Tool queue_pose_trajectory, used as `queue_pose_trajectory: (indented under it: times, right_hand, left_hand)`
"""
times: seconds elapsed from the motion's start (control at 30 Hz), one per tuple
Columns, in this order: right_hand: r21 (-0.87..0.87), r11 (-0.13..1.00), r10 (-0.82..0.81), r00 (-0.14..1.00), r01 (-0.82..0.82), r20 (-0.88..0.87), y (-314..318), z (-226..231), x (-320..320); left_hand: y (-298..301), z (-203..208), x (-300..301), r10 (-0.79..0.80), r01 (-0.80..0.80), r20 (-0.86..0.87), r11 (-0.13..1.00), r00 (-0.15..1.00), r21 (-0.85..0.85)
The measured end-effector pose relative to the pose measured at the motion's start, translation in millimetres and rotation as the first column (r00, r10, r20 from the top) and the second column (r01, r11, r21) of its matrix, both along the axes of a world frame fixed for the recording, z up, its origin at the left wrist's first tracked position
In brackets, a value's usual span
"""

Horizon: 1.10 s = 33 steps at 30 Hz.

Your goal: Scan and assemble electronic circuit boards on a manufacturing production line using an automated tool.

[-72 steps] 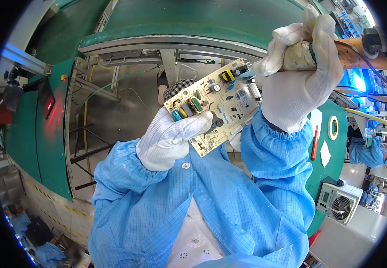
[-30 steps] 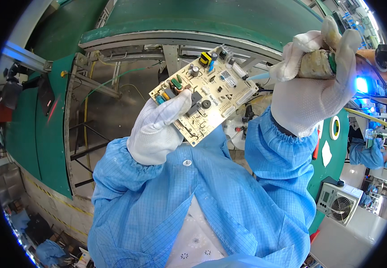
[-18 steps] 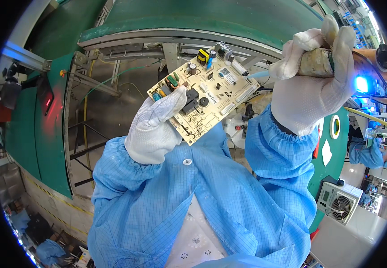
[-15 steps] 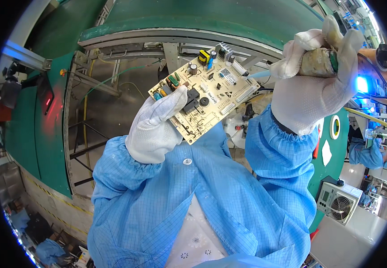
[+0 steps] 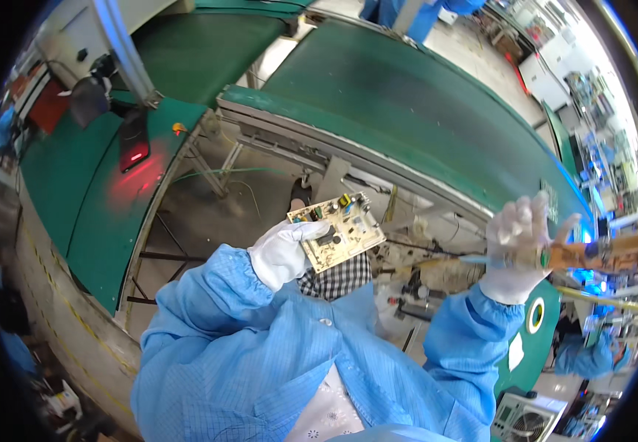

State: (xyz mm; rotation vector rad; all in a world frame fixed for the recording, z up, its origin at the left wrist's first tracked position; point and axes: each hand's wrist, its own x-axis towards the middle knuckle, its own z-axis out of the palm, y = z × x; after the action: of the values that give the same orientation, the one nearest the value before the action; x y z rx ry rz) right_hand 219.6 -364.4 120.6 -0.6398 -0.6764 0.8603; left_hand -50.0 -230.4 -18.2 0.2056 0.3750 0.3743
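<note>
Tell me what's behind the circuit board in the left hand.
Checked fabric shows past the lower edge of the circuit board. Its underside faces away, and whatever lies directly behind the board and left hand is covered.

Cream rectangular circuit board: component side visible, askew, left edge in left hand. Brown tubular tool: roughly level, blurred, at right hand; pale-blue tip clear of board.

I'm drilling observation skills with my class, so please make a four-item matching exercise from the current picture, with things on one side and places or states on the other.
1. circuit board
2. tape roll
3. black device
4. box with a fan

A. at the bottom edge
B. showing a red light
C. in the left hand
D. near white paper

Pairs: 1-C, 2-D, 3-B, 4-A
</note>
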Motion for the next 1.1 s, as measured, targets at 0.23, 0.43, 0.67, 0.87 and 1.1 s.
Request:
queue_pose_trajectory:
  times: [0.23,0.43,0.67,0.87,1.1]
  right_hand:
    - [-0.567,0.411,-0.097,0.653,0.714,0.751,3.6,-10.5,46.3]
    - [-0.058,0.221,0.123,0.031,0.973,0.992,-17.6,-103.7,162.5]
    - [0.104,0.272,0.140,-0.146,0.957,0.979,-19.9,-129.1,166.2]
    - [0.101,0.263,0.104,-0.132,0.960,0.986,-19.3,-127.0,158.0]
    - [0.054,0.233,0.008,-0.057,0.971,0.998,-14.8,-128.8,160.5]
  left_hand:
    - [73.0,43.6,-54.8,0.155,-0.155,0.019,0.964,0.988,0.216]
    - [174.0,82.2,-72.2,0.451,-0.401,0.088,0.668,0.888,0.627]
    - [322.8,65.1,-120.1,0.932,0.348,-0.250,0.150,0.263,0.925]
    - [320.9,55.2,-110.9,0.953,0.331,-0.163,0.072,0.255,0.941]
    - [94.0,45.1,-64.1,0.297,0.512,-0.540,-0.804,0.787,0.303]
